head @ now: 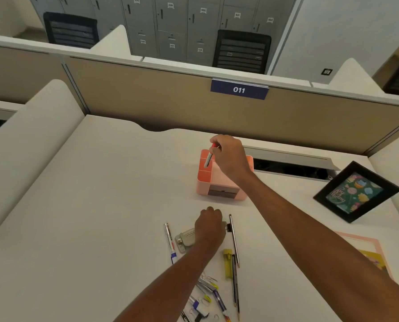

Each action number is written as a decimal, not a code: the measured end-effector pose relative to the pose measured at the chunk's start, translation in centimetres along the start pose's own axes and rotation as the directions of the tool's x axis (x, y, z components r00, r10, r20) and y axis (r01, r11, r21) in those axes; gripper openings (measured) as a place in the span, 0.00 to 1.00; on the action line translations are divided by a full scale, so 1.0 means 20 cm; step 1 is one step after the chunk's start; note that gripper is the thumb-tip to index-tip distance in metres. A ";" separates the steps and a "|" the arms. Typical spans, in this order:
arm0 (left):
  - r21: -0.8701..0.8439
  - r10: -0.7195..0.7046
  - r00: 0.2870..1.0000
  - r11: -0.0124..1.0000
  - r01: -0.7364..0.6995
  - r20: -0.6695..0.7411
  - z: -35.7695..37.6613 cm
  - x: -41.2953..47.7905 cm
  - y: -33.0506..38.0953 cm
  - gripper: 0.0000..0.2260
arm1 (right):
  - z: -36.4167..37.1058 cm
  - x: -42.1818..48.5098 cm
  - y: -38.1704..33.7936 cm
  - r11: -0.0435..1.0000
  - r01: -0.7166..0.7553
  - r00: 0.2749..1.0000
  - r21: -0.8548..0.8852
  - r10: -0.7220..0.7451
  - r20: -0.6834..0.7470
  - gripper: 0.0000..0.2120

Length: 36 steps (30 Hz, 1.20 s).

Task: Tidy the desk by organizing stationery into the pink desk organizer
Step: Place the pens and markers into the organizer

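Observation:
The pink desk organizer [205,182] stands mid-desk, with upper compartments and a grey drawer in front. My right hand [231,156] hovers over its back left compartment, shut on a red-capped marker [209,156] that points down into it. My left hand [210,225] rests fisted on the desk below the organizer, over a grey hole punch [184,238] and beside a black binder clip [228,228]; what it grips is hidden. Loose on the desk lie a white marker [170,242], a pencil [234,240], a yellow cutter [227,263] and several pens and paper clips [207,293].
A black picture frame [356,191] leans at the right. A pink and yellow paper [370,254] lies near the right edge. An open cable slot [289,168] runs behind the organizer. A beige partition labelled 011 [239,89] closes the back.

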<state>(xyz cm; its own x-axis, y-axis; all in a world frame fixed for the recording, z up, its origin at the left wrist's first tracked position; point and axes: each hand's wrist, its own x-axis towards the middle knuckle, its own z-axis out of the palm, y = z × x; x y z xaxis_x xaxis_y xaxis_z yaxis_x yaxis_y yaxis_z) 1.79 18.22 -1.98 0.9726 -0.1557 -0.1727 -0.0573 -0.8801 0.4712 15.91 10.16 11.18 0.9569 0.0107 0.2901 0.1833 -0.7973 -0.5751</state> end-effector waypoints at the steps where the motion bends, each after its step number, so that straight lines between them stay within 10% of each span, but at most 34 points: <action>1: 0.008 0.000 1.000 1.000 0.000 0.002 0.01 0.00 0.00 0.13 | 0.02 0.01 0.01 1.000 -0.003 1.000 -0.020 0.003 0.014 0.10; 15: 0.037 -0.095 0.995 0.995 0.095 0.008 0.00 0.03 0.06 0.11 | 0.14 0.07 0.12 0.989 0.003 0.991 -0.146 0.017 0.129 0.12; 36: -0.496 -0.113 0.948 0.867 -0.052 -0.298 -0.38 0.07 0.03 0.06 | 0.21 0.04 0.18 0.987 -0.078 0.984 -0.138 0.098 0.148 0.11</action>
<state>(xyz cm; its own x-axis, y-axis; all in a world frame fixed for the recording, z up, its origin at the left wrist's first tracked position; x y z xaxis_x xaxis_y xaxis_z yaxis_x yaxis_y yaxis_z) 4.86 20.81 4.64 0.9955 0.0852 0.0405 0.0112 -0.5324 0.8464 18.31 9.76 6.12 0.9930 0.0214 0.1161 0.0754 -0.8712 -0.4850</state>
